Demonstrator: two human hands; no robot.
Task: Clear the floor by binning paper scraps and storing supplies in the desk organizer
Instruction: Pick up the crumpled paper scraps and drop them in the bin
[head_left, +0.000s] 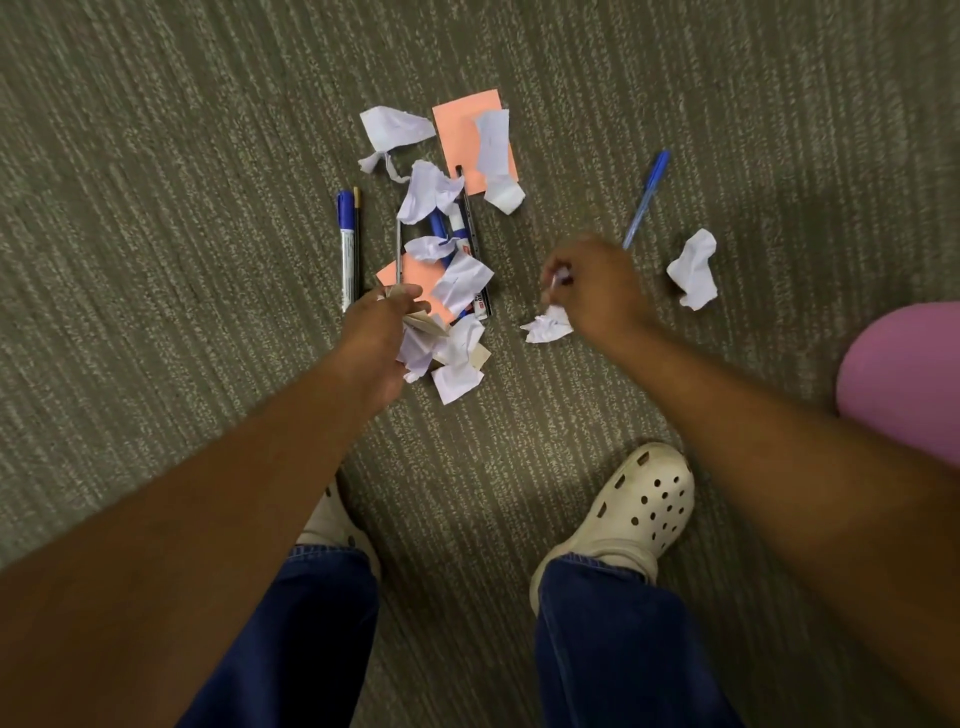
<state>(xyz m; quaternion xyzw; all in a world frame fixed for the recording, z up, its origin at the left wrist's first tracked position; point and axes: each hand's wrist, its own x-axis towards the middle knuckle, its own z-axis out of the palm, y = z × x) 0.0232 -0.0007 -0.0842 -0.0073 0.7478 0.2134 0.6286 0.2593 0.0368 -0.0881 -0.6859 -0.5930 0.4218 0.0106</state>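
In the head view, paper scraps and pens are scattered on the carpet. Scraps are gripped in the left hand, over the pile's near edge. A small scrap is pinched by the right hand, beside a blue pen

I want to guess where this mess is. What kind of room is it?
Probably an office or classroom, though only the floor shows. It has hard-wearing striped carpet, and on it lie a blue pen, a whiteboard marker and torn paper scraps.
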